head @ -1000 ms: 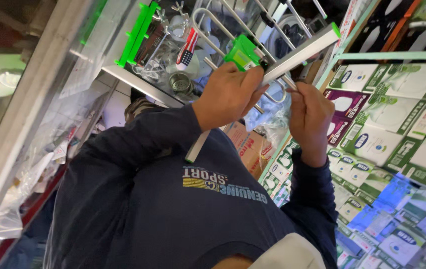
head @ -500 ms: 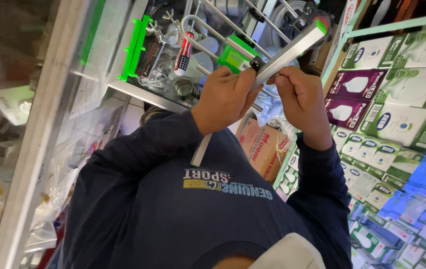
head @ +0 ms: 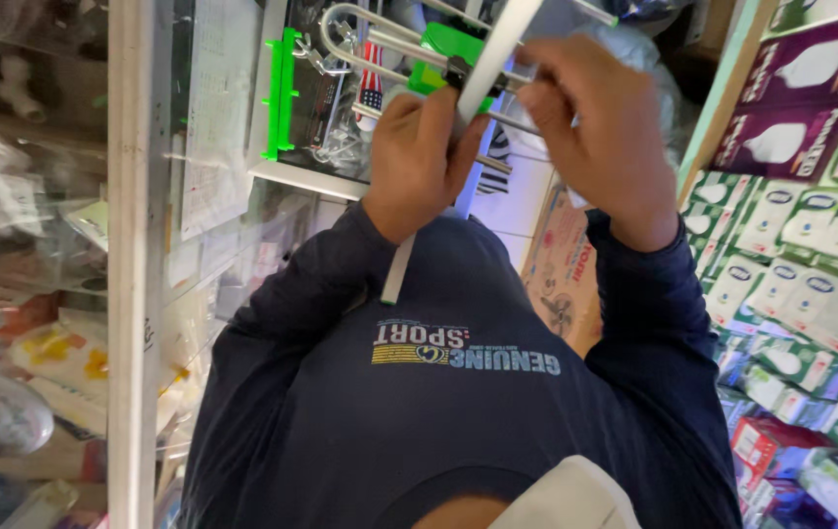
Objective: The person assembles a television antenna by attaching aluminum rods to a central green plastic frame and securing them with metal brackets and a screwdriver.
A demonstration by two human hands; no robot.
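Along the left edge of the frame stands a white cabinet post (head: 127,245), and behind its glass lie clear plastic bags of small goods (head: 17,294), stacked loosely so they can be seen from outside. Just right of the post, in the upper part of the frame, a bright green plastic rack (head: 282,93) hangs upright beside a cluster of metal hooks and tools (head: 340,88), hung there to stay within reach.

At upper centre the left hand (head: 424,157) is closed tight around a long white strip (head: 487,59) with a green tip at its lower end. The strip runs on a slant from the top of the frame down past the wrist to the dark blue sleeve (head: 282,313), and the grip sits near its middle, which seems meant to keep it steady. A small black clip or fitting (head: 458,71) sits on the strip right above the thumb.

Right of that, the right hand (head: 600,137) has its fingers curled in narrow at the upper part of the strip, apparently pinching it or the thin metal rods (head: 409,39) behind it; which one, I cannot tell.

Below the hands lies a cardboard box (head: 566,274). Along the right edge, shelves hold rows of green-and-white and purple lamp boxes (head: 811,245), faces outward for display.
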